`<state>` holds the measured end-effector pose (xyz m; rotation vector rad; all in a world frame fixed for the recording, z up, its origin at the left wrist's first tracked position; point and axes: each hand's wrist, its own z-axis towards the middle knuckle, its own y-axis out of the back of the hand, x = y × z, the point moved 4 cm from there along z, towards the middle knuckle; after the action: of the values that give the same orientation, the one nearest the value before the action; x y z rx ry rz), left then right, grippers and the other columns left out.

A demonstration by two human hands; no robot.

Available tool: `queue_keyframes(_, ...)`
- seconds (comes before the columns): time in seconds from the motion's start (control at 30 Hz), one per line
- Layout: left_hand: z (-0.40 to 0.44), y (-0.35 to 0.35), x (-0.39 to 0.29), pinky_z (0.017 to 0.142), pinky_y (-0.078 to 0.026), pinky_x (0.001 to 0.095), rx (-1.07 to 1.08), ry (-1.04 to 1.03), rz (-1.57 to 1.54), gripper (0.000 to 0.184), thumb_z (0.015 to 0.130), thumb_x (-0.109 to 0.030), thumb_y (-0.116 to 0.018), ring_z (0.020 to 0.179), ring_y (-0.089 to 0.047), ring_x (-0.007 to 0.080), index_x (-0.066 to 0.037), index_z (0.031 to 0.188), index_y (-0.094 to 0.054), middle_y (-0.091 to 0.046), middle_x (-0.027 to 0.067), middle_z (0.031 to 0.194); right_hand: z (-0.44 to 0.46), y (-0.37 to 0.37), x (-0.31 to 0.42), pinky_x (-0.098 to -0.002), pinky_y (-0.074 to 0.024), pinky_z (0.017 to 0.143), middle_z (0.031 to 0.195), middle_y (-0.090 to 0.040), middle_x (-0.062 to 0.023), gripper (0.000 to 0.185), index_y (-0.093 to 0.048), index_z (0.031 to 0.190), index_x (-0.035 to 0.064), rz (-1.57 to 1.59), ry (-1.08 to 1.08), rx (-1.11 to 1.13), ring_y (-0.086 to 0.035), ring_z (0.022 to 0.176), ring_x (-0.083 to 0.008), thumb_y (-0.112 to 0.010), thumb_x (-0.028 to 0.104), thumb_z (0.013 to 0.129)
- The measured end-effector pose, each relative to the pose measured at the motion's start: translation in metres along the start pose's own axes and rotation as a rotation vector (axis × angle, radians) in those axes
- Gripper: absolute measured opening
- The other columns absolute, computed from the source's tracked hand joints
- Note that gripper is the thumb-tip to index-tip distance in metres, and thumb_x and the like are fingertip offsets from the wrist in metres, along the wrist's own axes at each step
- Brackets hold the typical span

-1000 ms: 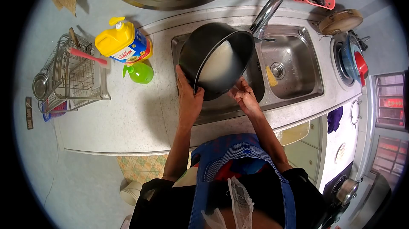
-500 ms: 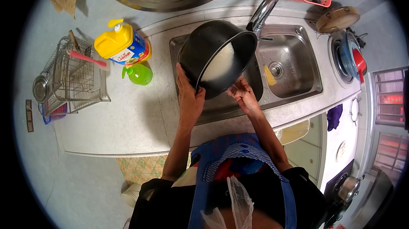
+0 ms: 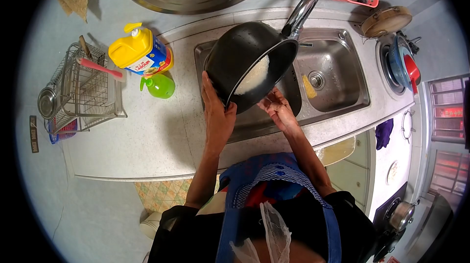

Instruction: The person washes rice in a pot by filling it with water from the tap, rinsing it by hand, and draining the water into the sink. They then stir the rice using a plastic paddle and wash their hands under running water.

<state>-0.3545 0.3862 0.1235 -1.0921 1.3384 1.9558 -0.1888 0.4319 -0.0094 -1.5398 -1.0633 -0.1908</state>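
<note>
A deep black pot [image 3: 240,47] is tilted over the left sink basin, its mouth facing down and to the right. White rice [image 3: 255,74] lies against its inner wall. My left hand [image 3: 215,116] grips the near-left rim, thumb at the edge and fingers along the outside. At the lower rim, my right hand [image 3: 279,111] has its fingers bent and bunched against the pot edge; the fingertips are partly hidden. Behind the pot's far rim rises the chrome faucet [image 3: 301,13].
The right basin [image 3: 340,74] holds a yellow sponge [image 3: 309,86] beside its drain. Left on the counter stand a yellow detergent jug [image 3: 142,50] and a green spray bottle [image 3: 160,86]. A wire rack [image 3: 93,84] is farther left. Basins [image 3: 401,62] stack at right.
The pot has shifted slightly right and tipped a little further. Cloudy liquid over the rice has shrunk, and the white patch inside is narrower. Both hands hold nearly the same places.
</note>
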Motion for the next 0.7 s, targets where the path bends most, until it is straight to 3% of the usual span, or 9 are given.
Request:
queue_keyframes(0.2,-0.0005,0.0008,0.0016,0.097,-0.028,0.0428,0.012,0.037,-0.060,0.086,0.067,0.008,-0.053,0.121,-0.025,0.0406,-0.008,0.134,-0.001,-0.018,0.0254,0.131,0.0006,0.0010,-0.0019,-0.0334,-0.0381,0.094,0.127,-0.034,-0.0149,0.080,-0.010,0.133,0.0023,0.018,-0.004,0.019,-0.044,0.110,-0.0254,-0.032,-0.014,0.058)
queue_keyframes(0.63,-0.0043,0.0033,0.0040,0.098,-0.026,0.0435,0.007,0.052,-0.069,0.086,0.068,0.008,-0.052,0.123,-0.021,0.0404,-0.007,0.134,-0.001,-0.016,0.0260,0.132,0.0006,0.0001,-0.0029,-0.0334,-0.0382,0.093,0.126,-0.034,-0.0148,0.075,-0.011,0.133,0.0024,0.002,0.002,0.015,-0.046,0.107,-0.0237,-0.032,-0.015,0.063)
queue_keyframes(0.7,-0.0055,0.0033,0.0075,0.086,-0.041,0.0328,-0.006,0.037,-0.078,0.082,0.070,0.009,-0.047,0.118,-0.032,0.0346,-0.011,0.136,-0.002,-0.016,0.0209,0.134,-0.0017,-0.0046,0.0003,-0.0342,-0.0372,0.094,0.127,-0.033,-0.0152,0.074,-0.010,0.133,0.0024,0.001,0.004,0.005,-0.044,0.109,-0.0245,-0.033,-0.014,0.065)
